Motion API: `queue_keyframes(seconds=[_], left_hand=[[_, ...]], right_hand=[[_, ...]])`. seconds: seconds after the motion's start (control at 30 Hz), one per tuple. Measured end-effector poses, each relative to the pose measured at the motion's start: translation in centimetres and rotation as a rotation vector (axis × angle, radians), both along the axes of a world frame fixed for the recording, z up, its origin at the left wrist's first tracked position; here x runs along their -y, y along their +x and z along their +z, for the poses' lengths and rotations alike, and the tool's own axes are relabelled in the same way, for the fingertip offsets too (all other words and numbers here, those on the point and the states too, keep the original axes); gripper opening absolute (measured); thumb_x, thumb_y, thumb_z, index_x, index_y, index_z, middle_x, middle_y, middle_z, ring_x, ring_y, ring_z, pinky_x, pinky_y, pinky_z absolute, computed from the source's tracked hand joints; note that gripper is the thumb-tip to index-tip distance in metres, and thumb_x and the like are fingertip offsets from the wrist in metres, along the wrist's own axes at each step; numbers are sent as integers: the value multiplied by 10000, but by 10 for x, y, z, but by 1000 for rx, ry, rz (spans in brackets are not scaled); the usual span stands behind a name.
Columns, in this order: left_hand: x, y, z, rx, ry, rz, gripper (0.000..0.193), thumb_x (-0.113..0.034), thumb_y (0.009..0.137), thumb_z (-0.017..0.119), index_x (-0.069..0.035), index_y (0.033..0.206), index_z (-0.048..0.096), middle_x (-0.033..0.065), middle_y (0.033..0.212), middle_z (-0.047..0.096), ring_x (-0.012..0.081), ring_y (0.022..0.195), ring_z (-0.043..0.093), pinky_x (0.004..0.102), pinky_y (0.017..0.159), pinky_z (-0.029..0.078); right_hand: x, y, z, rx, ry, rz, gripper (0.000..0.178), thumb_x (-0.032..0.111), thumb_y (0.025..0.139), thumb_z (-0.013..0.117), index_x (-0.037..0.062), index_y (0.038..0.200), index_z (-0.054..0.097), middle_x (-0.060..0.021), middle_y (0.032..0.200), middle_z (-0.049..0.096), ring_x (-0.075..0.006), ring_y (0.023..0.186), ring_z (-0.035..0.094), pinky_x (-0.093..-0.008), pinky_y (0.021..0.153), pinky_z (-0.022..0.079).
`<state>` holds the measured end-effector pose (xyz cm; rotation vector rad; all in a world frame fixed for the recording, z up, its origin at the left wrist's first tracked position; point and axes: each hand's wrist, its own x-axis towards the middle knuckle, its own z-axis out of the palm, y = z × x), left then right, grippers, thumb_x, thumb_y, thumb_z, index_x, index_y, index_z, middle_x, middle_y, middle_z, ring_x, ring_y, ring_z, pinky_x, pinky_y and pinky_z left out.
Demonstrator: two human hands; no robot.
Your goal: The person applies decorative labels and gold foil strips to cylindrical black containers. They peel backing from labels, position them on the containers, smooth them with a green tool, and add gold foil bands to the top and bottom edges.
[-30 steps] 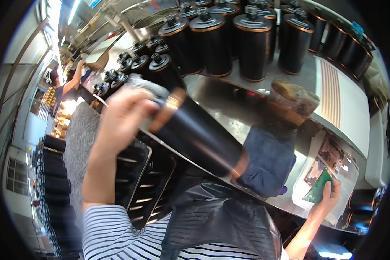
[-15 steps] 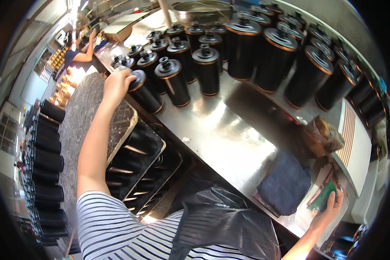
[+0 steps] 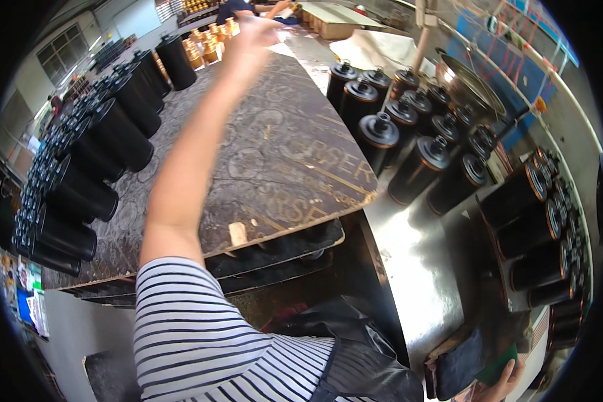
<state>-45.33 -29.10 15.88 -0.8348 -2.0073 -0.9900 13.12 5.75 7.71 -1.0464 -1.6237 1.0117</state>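
My left hand [image 3: 253, 37] is stretched far out over a dark printed board [image 3: 295, 127], close to several copper-coloured fittings [image 3: 211, 43]. Motion smears its fingers, so whether anything is in them does not show. Beside that arm a black cylinder [image 3: 175, 61] with a capped neck stands on the board, at the end of a row of similar ones. At the lower right, my right hand [image 3: 506, 383] pinches a green pad [image 3: 500, 365], its lower part cut off by the picture's edge. A folded dark blue cloth [image 3: 459, 362] lies just left of it.
Black cylinders with copper-coloured rims [image 3: 419, 167] crowd the steel table [image 3: 415, 268]; others fill a shelf [image 3: 512, 281] at right. More black cylinders [image 3: 117, 127] line the board's left side. A large metal basin [image 3: 472, 87] sits at the back. Another person's arm [image 3: 275, 10] shows at the far end.
The view has swung left. My left hand has left the black cylinder top at the steel table's edge and reached out over the board. My right hand keeps the green pad.
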Motion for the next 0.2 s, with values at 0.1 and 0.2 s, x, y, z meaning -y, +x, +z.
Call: queue_keyframes(seconds=[0.1, 0.2], left_hand=[[150, 22, 50, -189, -36, 716, 318, -318, 876, 614, -144, 1140, 654, 149, 1008, 669, 303, 917, 644, 403, 802, 493], [247, 44, 50, -186, -167, 1303, 517, -436, 799, 704, -113, 1194, 619, 167, 1164, 638, 365, 1069, 605, 411, 935, 469]], right_hand=[[-1, -13, 3, -135, -134, 32, 242, 174, 891, 641, 11, 1062, 587, -87, 983, 605, -184, 858, 562, -301, 779, 485], [-48, 6, -23, -233, -202, 262, 248, 139, 954, 540, 45, 1183, 538, -102, 1148, 610, -228, 1050, 602, -332, 973, 475]])
